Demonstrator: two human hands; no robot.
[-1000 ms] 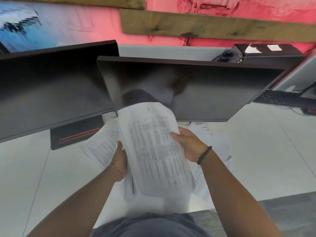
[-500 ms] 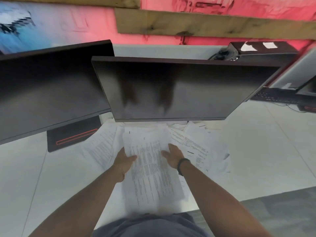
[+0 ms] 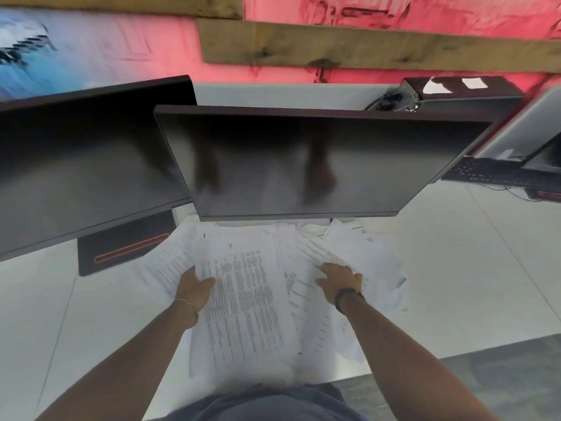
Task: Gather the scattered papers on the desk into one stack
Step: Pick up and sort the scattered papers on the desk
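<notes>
Several white printed papers lie overlapping on the white desk [image 3: 455,268] below the centre monitor. The top sheet [image 3: 243,299], dense with columns of text, lies in the middle. My left hand [image 3: 194,288] holds its left edge, thumb on top of the sheet. More loose papers [image 3: 376,256] fan out to the right, and my right hand [image 3: 340,282] rests flat on them with fingers stretched forward. Another sheet [image 3: 170,262] sticks out to the left, beyond my left hand.
Two dark monitors hang over the back of the desk, one in the centre [image 3: 303,162] and one on the left [image 3: 76,162]. A black stand base with a red line [image 3: 121,250] sits at the left. A keyboard [image 3: 491,174] lies far right.
The sheets I held raised a second ago now lie flat on the desk. My right hand has moved off the middle sheet onto the papers at the right.
</notes>
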